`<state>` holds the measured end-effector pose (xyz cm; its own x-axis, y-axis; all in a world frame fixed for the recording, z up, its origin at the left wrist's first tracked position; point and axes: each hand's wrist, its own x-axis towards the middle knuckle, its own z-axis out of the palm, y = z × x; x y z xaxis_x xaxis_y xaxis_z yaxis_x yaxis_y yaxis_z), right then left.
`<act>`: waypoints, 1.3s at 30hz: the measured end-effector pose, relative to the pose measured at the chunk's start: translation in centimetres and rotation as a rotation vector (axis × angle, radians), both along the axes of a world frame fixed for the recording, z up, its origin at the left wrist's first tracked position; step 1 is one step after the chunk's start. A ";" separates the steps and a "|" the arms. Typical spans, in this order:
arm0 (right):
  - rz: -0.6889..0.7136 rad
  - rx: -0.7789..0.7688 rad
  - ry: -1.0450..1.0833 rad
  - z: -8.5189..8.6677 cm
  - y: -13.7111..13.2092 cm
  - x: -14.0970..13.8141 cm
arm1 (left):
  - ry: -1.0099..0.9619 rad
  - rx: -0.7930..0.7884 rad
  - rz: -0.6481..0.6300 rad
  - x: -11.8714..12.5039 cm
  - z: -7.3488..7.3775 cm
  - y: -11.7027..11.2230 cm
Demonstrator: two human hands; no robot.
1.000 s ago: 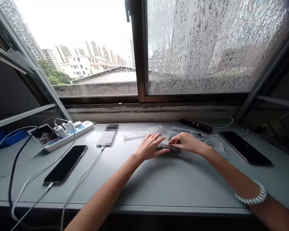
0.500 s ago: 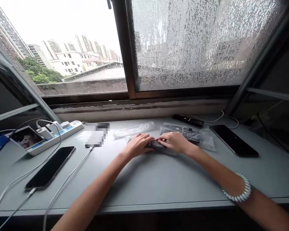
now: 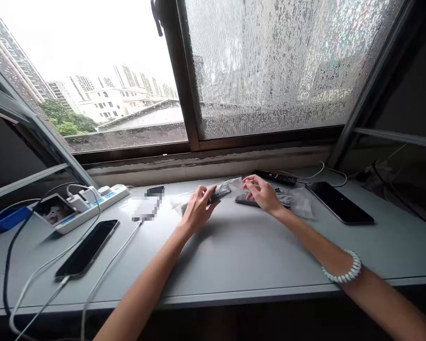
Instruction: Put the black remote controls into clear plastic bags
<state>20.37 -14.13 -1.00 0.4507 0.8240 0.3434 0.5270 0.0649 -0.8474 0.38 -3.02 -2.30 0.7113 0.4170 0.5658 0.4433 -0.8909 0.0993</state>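
My left hand (image 3: 198, 206) is closed around a dark item in a clear plastic bag (image 3: 220, 190), lifted a little off the desk and tilted. What the dark item is I cannot make out. At the raised right end of the bag, the fingers of my right hand (image 3: 261, 193) are bent and pinch its clear edge. Below and behind my right hand lies another dark folded item in clear plastic (image 3: 284, 199), partly covered by the hand. Some loose clear plastic (image 3: 179, 201) shows behind my left hand.
A black remote (image 3: 276, 177) and a dark tablet or large phone (image 3: 339, 202) lie on the right. To the left are a charging phone (image 3: 88, 248), a blurred-out device (image 3: 147, 204), a power strip (image 3: 92, 208) and white cables (image 3: 108, 265). The window (image 3: 270, 71) stands behind the desk.
The bagged dark item has come up off the desk and turned in my left hand. My right hand has moved up and right, away from my left hand. The view has shifted slightly.
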 end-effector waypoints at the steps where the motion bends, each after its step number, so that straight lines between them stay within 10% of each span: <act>1: 0.015 0.007 0.072 -0.2 0.2 0.1 | -0.004 0.003 0.004 0.0 0.0 0.0; 9: 0.316 -0.096 0.226 -1.6 0.4 -0.2 | 0.067 0.045 -0.042 -0.4 0.3 -0.2; 26: 0.415 -0.339 0.262 -0.9 -0.3 0.8 | 0.151 0.189 -0.156 -0.3 0.5 -1.7; 39: 0.280 -0.102 0.272 0.2 -0.2 1.8 | 0.138 0.304 -0.020 -1.4 1.8 0.7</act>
<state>22.12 -14.30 -0.83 0.2668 0.9516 0.1526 0.2567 0.0825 -0.9630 -1.01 -2.29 -0.51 0.7962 0.2290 0.5601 0.4161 -0.8792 -0.2321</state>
